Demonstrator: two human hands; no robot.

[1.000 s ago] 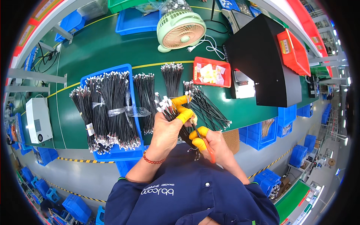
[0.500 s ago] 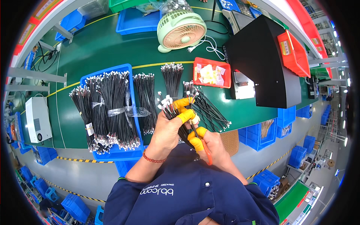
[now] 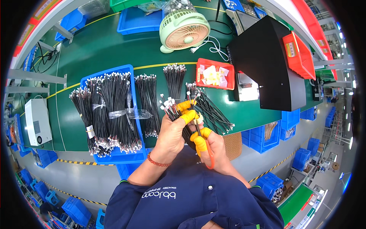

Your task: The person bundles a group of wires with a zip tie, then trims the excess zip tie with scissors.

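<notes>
My left hand (image 3: 173, 131) is closed round a bundle of black cables (image 3: 172, 109) with white connectors at their upper ends. Yellow finger cots cover several fingertips on both hands. My right hand (image 3: 215, 147), also closed, grips a hand tool with orange handles (image 3: 210, 158); my fingers partly hide it, so its exact kind is unclear. Both hands meet at a cable near the bundle, where a small pale piece (image 3: 199, 119) shows between the fingers. Just beyond lie a loose fan of black cables (image 3: 209, 108) and an upright-looking bunch of cables (image 3: 175, 82) on the green table.
At left, a blue tray (image 3: 133, 89) carries thick cable bundles, with another bundle (image 3: 148, 105) beside it. Past my hands sit a red bin (image 3: 215, 63) of paper slips and a green fan (image 3: 185, 32). A black box-shaped housing (image 3: 267, 61) stands at right, a white device (image 3: 38, 122) far left.
Both hands stay at the bundle. My right hand and the orange-handled tool have shifted slightly left, and the tool stands a little more upright.
</notes>
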